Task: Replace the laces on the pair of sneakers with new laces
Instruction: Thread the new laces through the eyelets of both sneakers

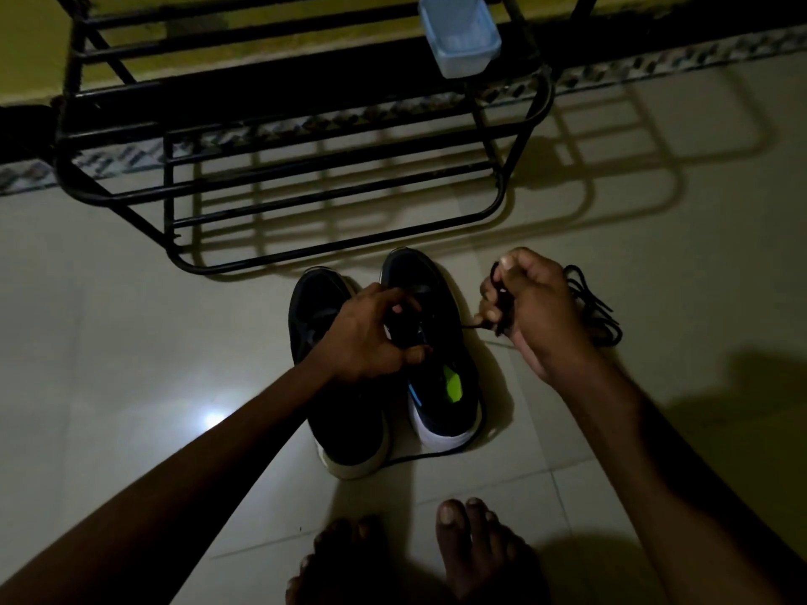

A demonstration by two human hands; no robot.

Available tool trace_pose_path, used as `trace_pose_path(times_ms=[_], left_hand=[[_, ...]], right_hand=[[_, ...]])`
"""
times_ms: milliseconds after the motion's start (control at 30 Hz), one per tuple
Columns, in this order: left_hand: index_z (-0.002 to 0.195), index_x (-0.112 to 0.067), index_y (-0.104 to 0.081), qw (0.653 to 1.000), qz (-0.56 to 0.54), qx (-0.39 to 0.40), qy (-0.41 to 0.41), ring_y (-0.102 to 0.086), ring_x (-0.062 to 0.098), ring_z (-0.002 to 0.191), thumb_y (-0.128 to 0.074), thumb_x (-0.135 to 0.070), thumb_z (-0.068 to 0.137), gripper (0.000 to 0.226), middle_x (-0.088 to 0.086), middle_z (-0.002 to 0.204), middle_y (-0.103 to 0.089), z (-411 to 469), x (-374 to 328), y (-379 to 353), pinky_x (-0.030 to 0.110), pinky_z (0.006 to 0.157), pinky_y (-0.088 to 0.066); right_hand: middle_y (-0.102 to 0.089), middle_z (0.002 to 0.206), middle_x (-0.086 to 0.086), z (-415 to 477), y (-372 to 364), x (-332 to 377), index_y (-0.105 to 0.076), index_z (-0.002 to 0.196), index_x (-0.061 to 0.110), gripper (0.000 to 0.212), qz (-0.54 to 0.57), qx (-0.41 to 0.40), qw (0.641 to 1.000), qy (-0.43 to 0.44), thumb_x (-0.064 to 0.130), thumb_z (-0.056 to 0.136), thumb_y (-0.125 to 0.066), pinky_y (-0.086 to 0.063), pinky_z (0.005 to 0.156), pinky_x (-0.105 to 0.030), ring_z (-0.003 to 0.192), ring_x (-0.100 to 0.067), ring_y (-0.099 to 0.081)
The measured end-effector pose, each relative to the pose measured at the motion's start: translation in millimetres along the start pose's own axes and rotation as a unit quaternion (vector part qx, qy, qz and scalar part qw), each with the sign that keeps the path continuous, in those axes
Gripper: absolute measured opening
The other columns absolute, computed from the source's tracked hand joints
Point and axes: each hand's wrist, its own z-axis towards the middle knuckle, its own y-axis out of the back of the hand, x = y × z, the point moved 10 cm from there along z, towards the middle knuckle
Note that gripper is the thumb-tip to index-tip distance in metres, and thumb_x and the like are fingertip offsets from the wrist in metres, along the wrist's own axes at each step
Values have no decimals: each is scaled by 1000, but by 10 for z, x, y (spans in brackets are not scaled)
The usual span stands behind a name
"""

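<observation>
Floor tiles [131, 342], pale and glossy, carry everything. A black metal shoe rack [262, 104] of round tubing stands at the far side, with a translucent blue plastic tub [458, 32] on an upper shelf. The pair of dark sneakers sits side by side just in front of the rack, toes toward it: the left sneaker [349, 412] with a thick white sole, the right sneaker [436, 272] with a lime-green patch showing inside its opening.

The left hand [367, 338] is curled over the right sneaker's tongue and eyelet rows, gripping there to steady it. The right hand [537, 307] is closed around a bunched black lace [502, 307], and a short taut strand runs from it to the eyelets. Whether this cord is going in or coming out cannot be told in this dim light.

Either way, the step should go best with the upper pinned flat, the pull kept in line with the eyelet, and slack fed one crossing at a time so the soft cord does not snag.

A loose tangle of black laces [598, 312] lies just beyond the right hand, and another thin strand [428, 456] trails past the heels.
</observation>
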Motion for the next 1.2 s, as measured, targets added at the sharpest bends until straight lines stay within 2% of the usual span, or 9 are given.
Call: trace_pose_path(times_ms=[100,233,433,533,700,800,933,1067,1200], left_hand=[[118,-25,-68,1000,-12,-3,4,-59,16,96,-88,-40,71,53,0,107,-56,-17,1,-1,25,85,-44],[120,-24,-67,1000,2,-1,-4,-53,11,93,-86,-41,73,53,-5,104,-53,-32,-13,6,21,81,-37],[120,-27,-67,1000,1,-4,-7,-53,12,94,-86,-43,73,54,-4,104,-53,-30,-10,-3,22,82,-37],[121,-26,-66,1000,4,2,-5,-53,12,94,-85,-44,73,55,-4,105,-53,-12,9,-21,21,81,-36],[126,-22,-65,997,12,-5,-74,-54,11,91,-87,-39,75,59,-5,104,-52,-33,-188,11,27,80,-46],[122,-35,-62,987,1,-11,-162,-58,16,90,-81,-31,82,44,1,105,-55,-139,-385,-5,38,75,-54],[101,-18,-76,969,-9,-12,-245,-59,19,80,-75,-13,86,16,5,94,-56,-328,-540,16,42,65,-53],[101,-11,-78,963,-28,10,-266,-62,15,82,-68,-16,91,15,4,95,-59,-481,-535,47,36,68,-54],[103,-13,-79,966,-35,32,-256,-65,16,85,-67,-17,92,17,4,97,-62,-579,-454,19,36,69,-55]], right_hand=[[-42,60,6,-13,88,84,-47,69,30,37,-155,-44,985,58,25,106,-44,-33,52,-25,46,-7,-35],[-59,69,14,-220,-134,504,-61,81,24,17,-459,-53,865,198,35,91,-70,-45,57,-13,64,1,-58],[-65,98,-9,-151,-318,306,-70,101,14,34,-710,80,698,48,37,79,-81,-59,77,-36,85,-26,-66],[-69,85,1,-208,-395,337,-77,84,19,8,-639,132,756,53,26,84,-76,-56,71,-30,79,-14,-65],[-72,62,12,-382,-485,416,-78,71,28,13,-502,202,839,45,29,84,-77,-54,80,-28,72,2,-68],[-75,68,10,-538,-544,380,-80,79,24,7,-458,266,848,14,25,85,-78,-52,77,-26,74,-2,-70],[-78,79,-2,-662,-538,247,-79,91,10,14,-403,331,852,-51,23,91,-73,-57,64,-30,63,-20,-72],[-74,73,-13,-488,-277,112,-70,82,2,33,-421,239,871,-89,28,99,-62,-61,62,-36,59,-28,-73],[-61,63,7,-325,-269,64,-72,68,19,24,-584,168,794,10,32,87,-76,-45,56,-20,58,-5,-59]])
